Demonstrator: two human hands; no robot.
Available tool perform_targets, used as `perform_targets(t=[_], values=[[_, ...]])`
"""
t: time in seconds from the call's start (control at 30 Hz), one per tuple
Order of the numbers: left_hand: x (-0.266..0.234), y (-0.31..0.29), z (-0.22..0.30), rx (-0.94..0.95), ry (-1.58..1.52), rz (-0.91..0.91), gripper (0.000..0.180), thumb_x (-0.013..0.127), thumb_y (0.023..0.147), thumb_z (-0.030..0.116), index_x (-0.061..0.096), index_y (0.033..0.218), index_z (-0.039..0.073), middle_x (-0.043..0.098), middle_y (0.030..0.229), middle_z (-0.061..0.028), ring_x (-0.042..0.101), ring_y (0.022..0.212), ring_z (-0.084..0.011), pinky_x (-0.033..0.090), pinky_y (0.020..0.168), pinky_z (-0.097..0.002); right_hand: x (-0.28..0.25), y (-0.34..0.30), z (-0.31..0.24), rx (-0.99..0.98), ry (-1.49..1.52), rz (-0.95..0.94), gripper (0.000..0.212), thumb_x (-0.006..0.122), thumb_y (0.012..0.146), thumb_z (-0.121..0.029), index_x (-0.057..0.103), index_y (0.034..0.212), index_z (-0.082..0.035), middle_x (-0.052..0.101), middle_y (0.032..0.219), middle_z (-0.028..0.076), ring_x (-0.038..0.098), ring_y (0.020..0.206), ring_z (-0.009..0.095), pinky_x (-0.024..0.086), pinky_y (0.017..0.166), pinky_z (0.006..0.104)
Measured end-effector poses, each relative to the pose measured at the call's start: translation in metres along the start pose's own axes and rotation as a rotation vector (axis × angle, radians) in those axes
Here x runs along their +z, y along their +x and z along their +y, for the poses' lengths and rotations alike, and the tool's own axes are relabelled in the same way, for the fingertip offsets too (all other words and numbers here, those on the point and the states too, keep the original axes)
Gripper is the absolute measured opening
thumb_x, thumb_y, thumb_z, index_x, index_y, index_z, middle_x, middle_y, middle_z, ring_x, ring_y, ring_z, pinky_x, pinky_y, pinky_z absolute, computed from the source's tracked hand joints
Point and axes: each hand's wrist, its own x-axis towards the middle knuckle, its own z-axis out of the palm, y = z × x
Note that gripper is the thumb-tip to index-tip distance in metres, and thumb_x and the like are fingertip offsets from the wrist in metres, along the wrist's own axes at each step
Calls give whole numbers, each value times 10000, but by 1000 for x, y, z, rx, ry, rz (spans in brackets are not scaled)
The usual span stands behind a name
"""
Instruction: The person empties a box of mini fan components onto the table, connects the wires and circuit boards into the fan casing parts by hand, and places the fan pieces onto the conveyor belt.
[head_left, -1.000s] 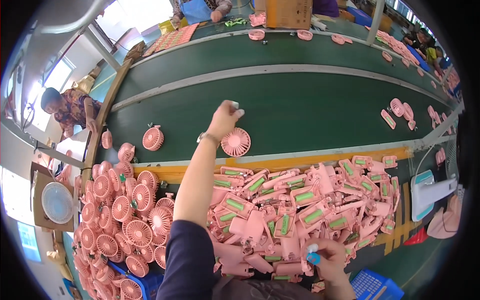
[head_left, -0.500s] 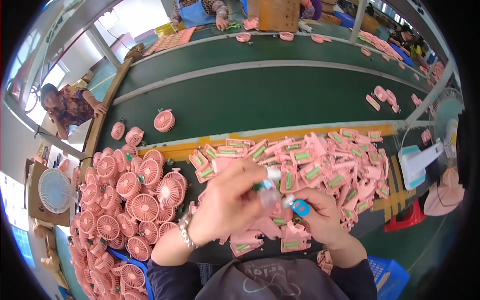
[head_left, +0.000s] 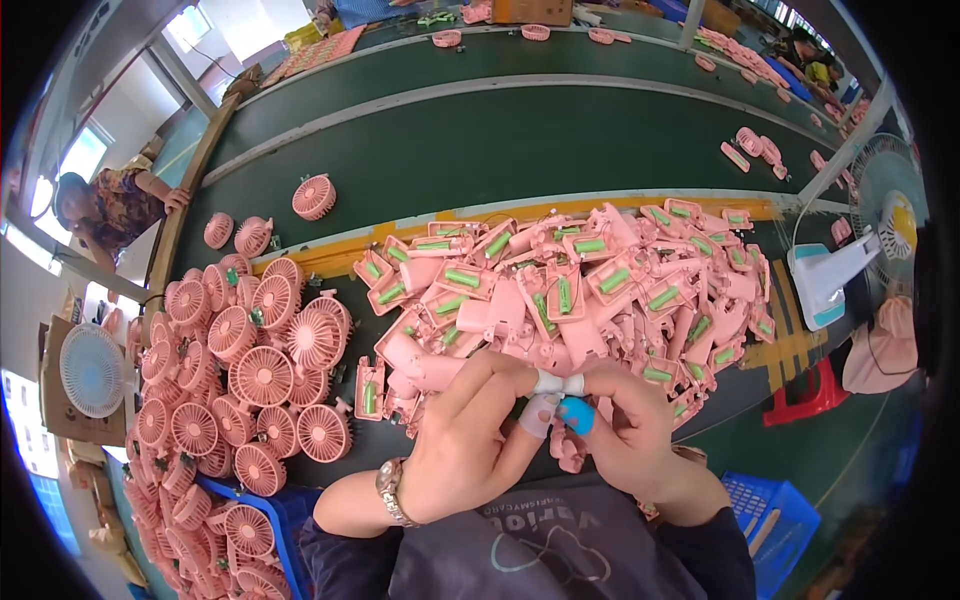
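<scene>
My left hand (head_left: 470, 430) and my right hand (head_left: 630, 425) meet at the fingertips in front of my chest, at the near edge of the pile. Both are closed in a pinch. White covers wrap the touching index fingertips; a blue cover (head_left: 577, 414) sits on my right thumb and a pale translucent one on my left. Just below the thumbs shows a pink plastic piece (head_left: 568, 450), mostly hidden by the fingers. Whatever is pinched at the tips is hidden. Beyond lie many pink casing halves (head_left: 500, 315) with green cylindrical cells in them.
Pink round fan heads (head_left: 265, 375) are heaped at the left, spilling over a blue crate (head_left: 290, 520). A green conveyor belt (head_left: 480, 135) runs behind a taped ledge. At right are a white desk fan (head_left: 825, 275), a red stool (head_left: 810, 395) and a blue basket (head_left: 770, 510). A person (head_left: 115, 210) leans at the far left.
My two hands have come together, fingertips now touching. A small green and clear item seen at my left fingers earlier no longer shows. The whole view has tilted downward.
</scene>
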Motion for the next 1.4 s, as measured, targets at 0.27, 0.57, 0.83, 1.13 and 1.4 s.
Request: perform_targets(t=[0.27,0.57,0.83,1.13,1.4], values=[[6,-5,-12,53,-91,128,291,590,847,-61,598,1136,-26,585,934,-125,621,743,-205,505,630,-289,-16,6,-6,-203,-171,-53,178,631,823,48,627,998,19,599,822,93,566,635,137,437,544,265],[15,1,-20,-113,-244,48,202,657,821,-40,631,1022,-37,616,884,-122,612,743,-197,488,620,-284,-22,23,-4,-262,-313,-50,149,654,780,30,614,920,-6,573,729,91,535,621,226,402,615,336],[4,12,-26,-55,-130,-28,149,685,822,19,642,960,-18,620,755,-95,602,646,-200,479,587,-282,-21,27,13,-119,-134,-77,153,615,794,90,598,927,17,601,825,100,579,639,166,456,543,264],[-11,24,-30,100,5,-132,167,685,764,-15,633,923,-12,609,738,-97,607,600,-233,477,510,-320,-13,29,30,-29,188,-80,127,617,843,76,604,952,12,592,869,61,576,630,56,424,457,190],[-15,23,-27,257,237,-136,219,688,669,-8,636,882,-1,640,769,-104,644,626,-234,509,517,-306,-27,38,18,151,148,-227,85,669,844,-4,620,912,-16,575,800,23,538,610,46,388,491,205]])
